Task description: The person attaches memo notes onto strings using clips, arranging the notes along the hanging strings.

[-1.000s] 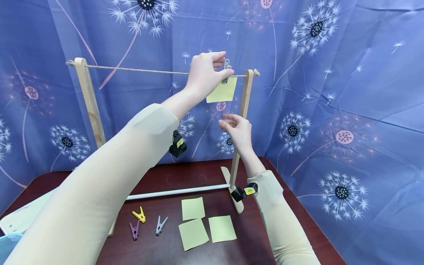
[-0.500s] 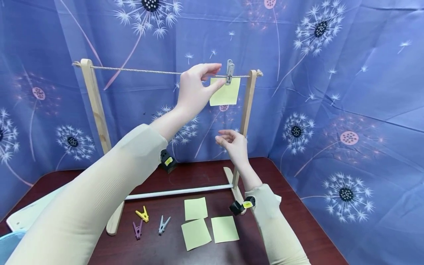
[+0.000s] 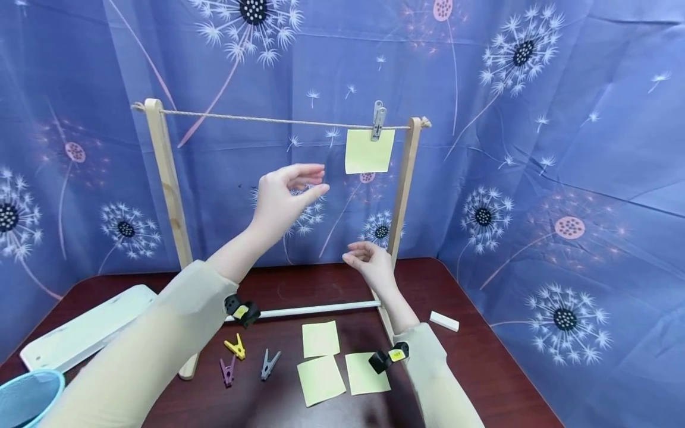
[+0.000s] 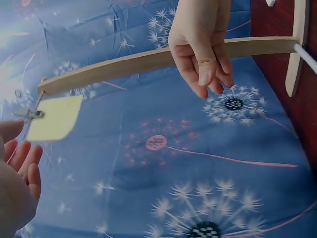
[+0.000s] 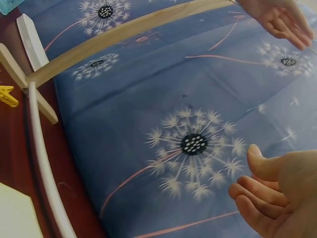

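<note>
A yellow sticky note (image 3: 369, 156) hangs near the right end of the rope (image 3: 257, 119), held by a grey clothespin (image 3: 378, 121). Below and left of the note, my left hand (image 3: 283, 199) is in the air with thumb and fingers apart, holding nothing. My right hand (image 3: 373, 266) hovers lower, by the right post (image 3: 405, 184), its fingers loosely bent and nothing in them. On the table lie three more sticky notes (image 3: 321, 380). Left of them are a grey clothespin (image 3: 270, 364), a yellow clothespin (image 3: 235, 346) and a purple clothespin (image 3: 227, 371).
The rope runs between two wooden posts, the left post (image 3: 170, 184) included, joined low by a white bar (image 3: 316, 308). A white board (image 3: 88, 327) and a blue mesh basket (image 3: 32, 395) stand at left. A small white block (image 3: 444, 321) lies at right.
My left hand has let go of the clothespin on the rope and moved down and left. My right hand has lowered. The note stays hanging.
</note>
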Demonstrator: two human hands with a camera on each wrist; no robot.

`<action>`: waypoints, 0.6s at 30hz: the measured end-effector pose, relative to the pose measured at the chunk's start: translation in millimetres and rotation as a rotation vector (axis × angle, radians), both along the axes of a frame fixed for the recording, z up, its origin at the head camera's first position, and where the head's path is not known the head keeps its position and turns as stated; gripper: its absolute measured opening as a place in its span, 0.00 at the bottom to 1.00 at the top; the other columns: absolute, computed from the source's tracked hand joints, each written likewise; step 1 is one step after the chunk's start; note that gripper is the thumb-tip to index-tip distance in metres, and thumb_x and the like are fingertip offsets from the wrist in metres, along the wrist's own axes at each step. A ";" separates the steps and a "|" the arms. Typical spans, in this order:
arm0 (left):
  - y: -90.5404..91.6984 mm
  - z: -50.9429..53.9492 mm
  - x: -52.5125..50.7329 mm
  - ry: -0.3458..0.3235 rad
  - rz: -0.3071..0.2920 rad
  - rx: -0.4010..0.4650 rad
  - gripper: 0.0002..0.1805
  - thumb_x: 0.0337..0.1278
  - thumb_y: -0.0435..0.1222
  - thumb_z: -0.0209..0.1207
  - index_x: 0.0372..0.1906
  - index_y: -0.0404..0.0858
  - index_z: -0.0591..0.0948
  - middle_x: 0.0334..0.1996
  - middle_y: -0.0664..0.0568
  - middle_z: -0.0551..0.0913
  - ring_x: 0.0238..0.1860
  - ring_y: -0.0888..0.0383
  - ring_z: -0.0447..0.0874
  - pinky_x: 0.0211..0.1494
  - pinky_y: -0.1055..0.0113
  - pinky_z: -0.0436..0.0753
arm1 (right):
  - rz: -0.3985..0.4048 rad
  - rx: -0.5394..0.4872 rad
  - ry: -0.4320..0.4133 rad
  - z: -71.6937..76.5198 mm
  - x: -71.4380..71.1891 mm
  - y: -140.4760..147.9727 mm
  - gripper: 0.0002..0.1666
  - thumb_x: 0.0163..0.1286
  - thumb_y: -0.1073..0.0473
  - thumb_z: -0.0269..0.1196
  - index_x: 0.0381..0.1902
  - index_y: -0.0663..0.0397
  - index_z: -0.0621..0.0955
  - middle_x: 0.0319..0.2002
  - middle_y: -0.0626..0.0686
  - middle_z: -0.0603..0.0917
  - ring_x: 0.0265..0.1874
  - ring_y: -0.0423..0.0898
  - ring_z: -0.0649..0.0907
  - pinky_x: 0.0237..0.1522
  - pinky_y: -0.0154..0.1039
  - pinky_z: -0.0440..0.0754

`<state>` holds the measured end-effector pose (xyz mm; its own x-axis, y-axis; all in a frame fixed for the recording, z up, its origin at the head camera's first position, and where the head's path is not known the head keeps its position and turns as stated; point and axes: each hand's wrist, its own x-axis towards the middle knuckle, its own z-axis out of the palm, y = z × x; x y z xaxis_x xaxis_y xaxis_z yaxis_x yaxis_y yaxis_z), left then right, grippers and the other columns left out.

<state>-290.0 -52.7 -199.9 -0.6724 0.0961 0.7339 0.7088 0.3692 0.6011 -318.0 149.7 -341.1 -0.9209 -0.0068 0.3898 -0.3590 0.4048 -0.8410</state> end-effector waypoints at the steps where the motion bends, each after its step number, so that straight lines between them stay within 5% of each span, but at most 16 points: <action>1: -3.9 -6.4 1.2 -0.017 -0.002 0.000 0.19 0.56 0.37 0.68 0.53 0.38 0.84 0.46 0.46 0.88 0.45 0.55 0.88 0.50 0.61 0.83 | 0.003 0.001 -0.007 -4.0 0.7 -0.4 0.14 0.61 0.62 0.70 0.45 0.60 0.85 0.36 0.59 0.89 0.36 0.51 0.87 0.35 0.31 0.79; 7: -30.3 -50.1 7.5 -0.169 -0.044 -0.043 0.18 0.55 0.37 0.69 0.52 0.40 0.85 0.45 0.46 0.88 0.43 0.54 0.87 0.44 0.68 0.81 | 0.039 -0.004 -0.043 -29.5 4.3 -3.2 0.15 0.60 0.62 0.71 0.44 0.61 0.85 0.34 0.58 0.89 0.35 0.49 0.88 0.33 0.31 0.79; 18: -77.4 -149.9 18.7 -0.428 -0.125 -0.150 0.19 0.57 0.36 0.67 0.53 0.35 0.83 0.48 0.43 0.87 0.44 0.50 0.87 0.43 0.69 0.82 | 0.150 -0.001 -0.156 -62.9 13.1 -6.1 0.18 0.60 0.66 0.69 0.47 0.69 0.81 0.40 0.67 0.86 0.40 0.55 0.87 0.38 0.35 0.83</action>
<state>-271.3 -130.1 -349.8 -0.8880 0.2794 0.3651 0.4535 0.4021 0.7954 -304.9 143.5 -404.0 -0.9586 -0.1484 0.2429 -0.2809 0.3556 -0.8914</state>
